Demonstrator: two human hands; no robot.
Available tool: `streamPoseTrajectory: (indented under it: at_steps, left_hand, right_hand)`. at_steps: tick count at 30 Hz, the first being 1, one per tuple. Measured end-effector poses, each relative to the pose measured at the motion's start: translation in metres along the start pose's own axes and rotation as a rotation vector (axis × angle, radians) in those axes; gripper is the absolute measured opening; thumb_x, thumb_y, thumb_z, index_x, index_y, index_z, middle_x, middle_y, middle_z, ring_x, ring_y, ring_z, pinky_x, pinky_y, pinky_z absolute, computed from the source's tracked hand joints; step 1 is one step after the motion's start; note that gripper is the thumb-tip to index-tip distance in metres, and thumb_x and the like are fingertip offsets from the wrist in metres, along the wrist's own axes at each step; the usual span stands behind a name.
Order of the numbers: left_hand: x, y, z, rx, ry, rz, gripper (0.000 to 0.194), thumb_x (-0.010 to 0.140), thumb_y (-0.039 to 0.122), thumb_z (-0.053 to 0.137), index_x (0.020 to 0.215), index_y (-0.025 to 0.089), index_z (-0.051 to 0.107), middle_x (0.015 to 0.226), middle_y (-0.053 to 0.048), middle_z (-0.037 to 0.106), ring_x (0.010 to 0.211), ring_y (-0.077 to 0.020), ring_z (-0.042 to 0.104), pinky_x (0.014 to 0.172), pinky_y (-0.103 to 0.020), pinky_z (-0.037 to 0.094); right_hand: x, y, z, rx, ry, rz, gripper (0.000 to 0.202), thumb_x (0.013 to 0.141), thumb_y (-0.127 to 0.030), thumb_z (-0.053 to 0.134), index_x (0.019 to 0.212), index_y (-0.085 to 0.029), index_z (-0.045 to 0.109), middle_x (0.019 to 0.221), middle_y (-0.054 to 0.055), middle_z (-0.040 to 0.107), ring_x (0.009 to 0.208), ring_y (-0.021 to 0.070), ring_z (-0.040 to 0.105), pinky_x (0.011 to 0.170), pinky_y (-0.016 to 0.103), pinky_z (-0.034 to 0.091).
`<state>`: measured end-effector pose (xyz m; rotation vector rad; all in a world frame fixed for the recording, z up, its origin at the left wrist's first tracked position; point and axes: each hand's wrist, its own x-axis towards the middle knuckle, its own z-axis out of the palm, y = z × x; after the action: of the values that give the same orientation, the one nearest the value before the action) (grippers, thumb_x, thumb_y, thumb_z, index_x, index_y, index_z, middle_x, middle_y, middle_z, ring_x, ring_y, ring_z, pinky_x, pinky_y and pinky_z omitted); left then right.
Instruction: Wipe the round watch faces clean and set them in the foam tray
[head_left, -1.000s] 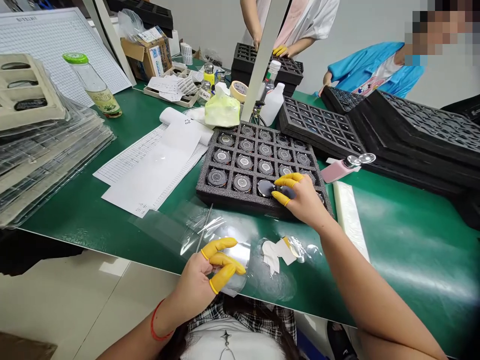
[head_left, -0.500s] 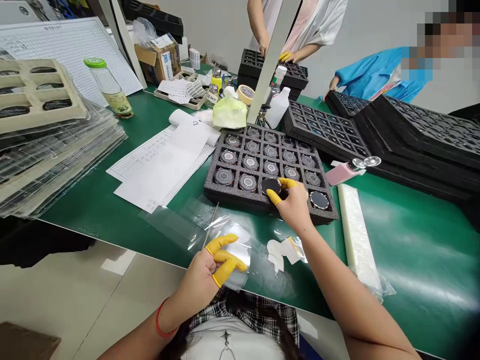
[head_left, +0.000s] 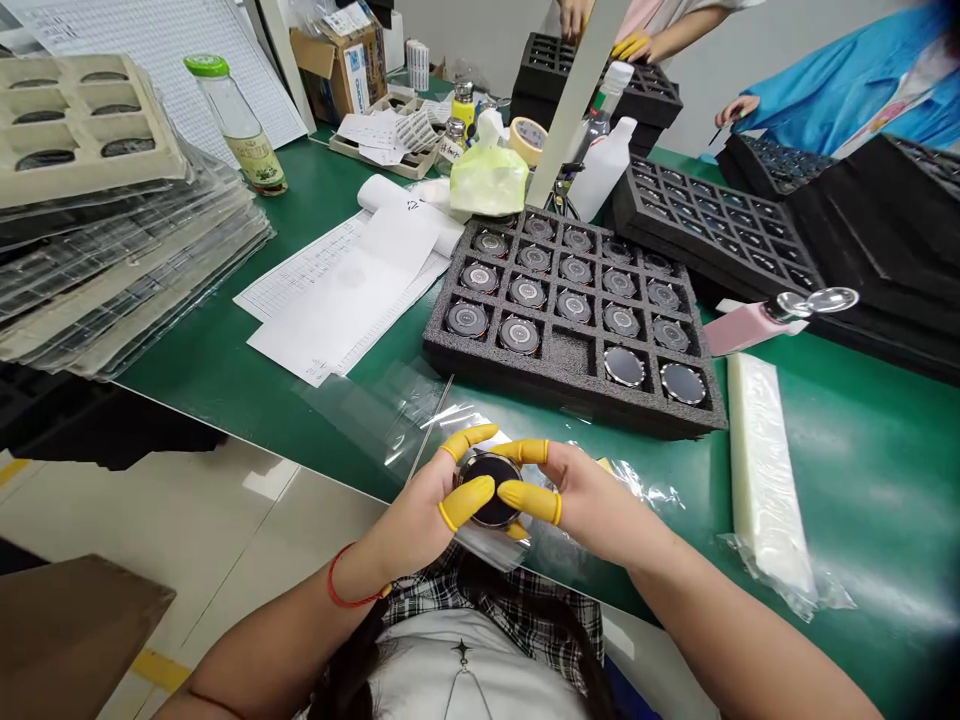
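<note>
Both my hands hold one round watch case (head_left: 493, 508) with a dark face, close to the table's front edge. My left hand (head_left: 431, 505) grips its left side, thumb across the face. My right hand (head_left: 581, 500) pinches the right side, its thumb also on the face. Yellow finger cots cover the thumbs and some fingers. Beyond them sits a black foam tray (head_left: 517, 370) with watch cases in its compartments; one front-row compartment is bare. Clear plastic film (head_left: 367, 410) lies under and left of my hands.
Paper sheets (head_left: 337, 310) and a glass bottle (head_left: 247, 140) lie to the left. A pink bottle (head_left: 742, 325) and a wrapped white block (head_left: 769, 470) are at right. Stacked trays (head_left: 135, 250) fill the far left. Two people work across the table (head_left: 885, 460).
My right hand has lifted a watch case out of the tray's front row and brought it toward me. My left hand has closed on it too. The view has shifted.
</note>
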<state>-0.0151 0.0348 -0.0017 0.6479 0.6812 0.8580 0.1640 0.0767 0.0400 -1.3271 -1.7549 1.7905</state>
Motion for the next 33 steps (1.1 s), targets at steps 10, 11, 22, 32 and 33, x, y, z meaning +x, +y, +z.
streamPoseTrajectory:
  at_steps: [10,11,22,32,33]
  left_hand:
    - [0.007,0.005,0.013,0.23,0.057,0.044,0.03,0.087,0.027,0.063,0.116,0.018,0.061,0.107,-0.007,0.072,0.097,-0.0194,0.066,0.087,-0.029,0.051]
    - [0.009,0.004,0.014,0.227,0.063,0.046,0.03,0.087,0.027,0.064,0.115,0.018,0.063,0.106,-0.006,0.071,0.096,-0.0189,0.066,0.085,-0.028,0.051]
    - [0.017,-0.002,0.016,0.152,0.048,0.064,0.029,0.086,0.025,0.065,0.114,0.021,0.068,0.093,-0.003,0.073,0.082,-0.0151,0.065,0.077,-0.025,0.05]
    - [0.018,-0.008,0.014,0.197,0.105,0.088,0.03,0.084,0.026,0.066,0.113,0.019,0.069,0.094,-0.004,0.073,0.081,-0.0173,0.065,0.077,-0.028,0.051]
    - [0.019,-0.007,0.015,0.2,0.1,0.095,0.029,0.084,0.025,0.065,0.112,0.019,0.069,0.094,-0.004,0.073,0.082,-0.0171,0.064,0.077,-0.027,0.051]
  right_hand:
    - [-0.009,-0.003,-0.009,-0.047,-0.203,-0.129,0.019,0.084,-0.023,0.064,0.102,-0.023,0.069,0.1,0.0,0.067,0.096,0.0186,0.058,0.087,0.03,0.046]
    - [-0.009,-0.004,-0.009,-0.028,-0.212,-0.135,0.022,0.084,-0.02,0.064,0.105,-0.024,0.069,0.102,-0.001,0.067,0.097,0.0177,0.058,0.088,0.029,0.046]
    - [-0.011,-0.004,-0.008,-0.088,-0.165,-0.115,0.012,0.082,-0.018,0.061,0.092,-0.019,0.068,0.088,-0.001,0.064,0.082,0.0158,0.054,0.078,0.028,0.045]
    - [-0.009,-0.004,-0.005,-0.09,-0.145,-0.103,0.004,0.08,-0.017,0.061,0.081,-0.02,0.063,0.082,-0.001,0.06,0.087,0.0187,0.055,0.084,0.031,0.046]
    - [-0.009,-0.004,-0.005,-0.095,-0.139,-0.103,0.004,0.08,-0.017,0.061,0.081,-0.02,0.063,0.081,-0.001,0.059,0.084,0.0182,0.055,0.084,0.032,0.045]
